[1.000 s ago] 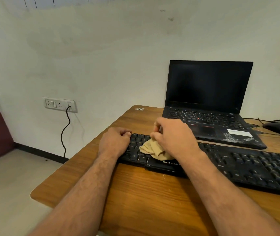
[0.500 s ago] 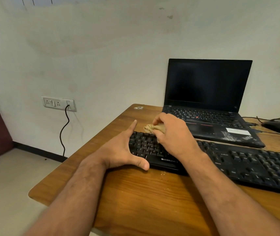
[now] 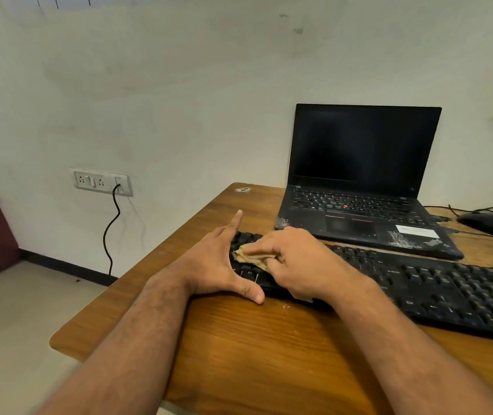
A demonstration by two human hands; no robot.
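Note:
A black external keyboard lies across the wooden desk. My left hand braces the keyboard's left end, fingers straight along its side and thumb along the front edge. My right hand holds a crumpled tan cloth and presses it onto the keys at the keyboard's left end. Part of the cloth is hidden under my fingers.
An open black laptop with a dark screen stands behind the keyboard. A black mouse and cables lie at the far right. A wall socket with a black cord is on the left wall. The desk's left edge drops to the floor.
My right hand has brought the cloth from the keyboard's far edge back toward me over the left keys. My left hand, curled on the keys a second ago, stays spread against the keyboard's end.

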